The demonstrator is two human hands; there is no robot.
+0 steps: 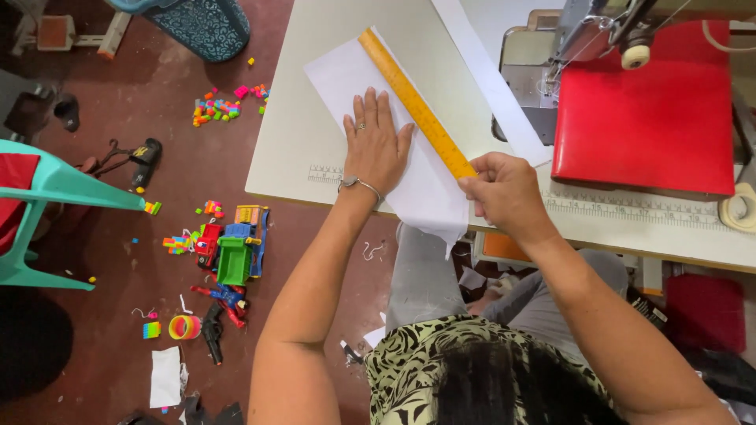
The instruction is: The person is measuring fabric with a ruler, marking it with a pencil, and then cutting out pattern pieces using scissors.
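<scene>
Matt white cloth (409,169), yellow wooden ruler (413,101)

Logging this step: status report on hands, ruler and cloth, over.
Left hand flat on white cloth. Right hand pinching ruler end. Nothing blocking.

Two bare arms reach forward. The left hand (375,145) lies flat, palm down, fingers spread. The right hand (504,193) is curled, fingertips pinched together.

ruler (416,103) on cloth (409,169) on table (299,149), sewing machine (622,39) right, toys (228,252) on floor left
</scene>
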